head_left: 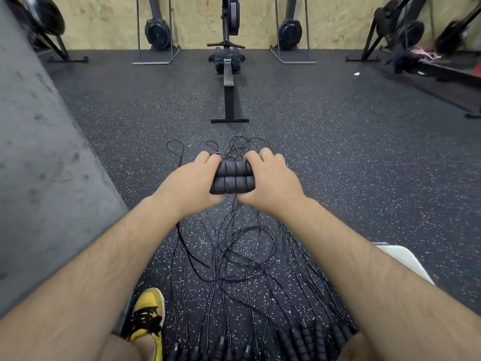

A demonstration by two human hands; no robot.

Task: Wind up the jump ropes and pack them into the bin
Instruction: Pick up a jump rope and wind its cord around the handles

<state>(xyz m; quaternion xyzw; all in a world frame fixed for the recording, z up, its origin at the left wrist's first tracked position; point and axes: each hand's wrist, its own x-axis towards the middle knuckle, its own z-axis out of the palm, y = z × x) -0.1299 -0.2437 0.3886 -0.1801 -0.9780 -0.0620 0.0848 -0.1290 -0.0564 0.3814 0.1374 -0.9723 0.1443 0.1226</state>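
Over the speckled floor (338, 157), I count two foam handles (232, 179), left hand (192, 182) gripping one end, right hand (272, 181) the other, tangled cords (229, 259) beneath, white object (406, 259), inside unseen

Cannot see either end of the held handles (232, 177), buried under the left grip (194, 178) and right grip (270, 177). Cannot trace which of the tangled cords (242, 246) below the held handles runs into them. Well below the held handles, loses a row of spare handles (307, 337) to the bottom edge. Down-right of the held handles, cannot name a white object (406, 259), mostly behind the right forearm (364, 269). Far up-right of the held handles, only blur for the racked gear (406, 29) and pink strands (425, 55); too small to identify a white scrap (356, 73) there.
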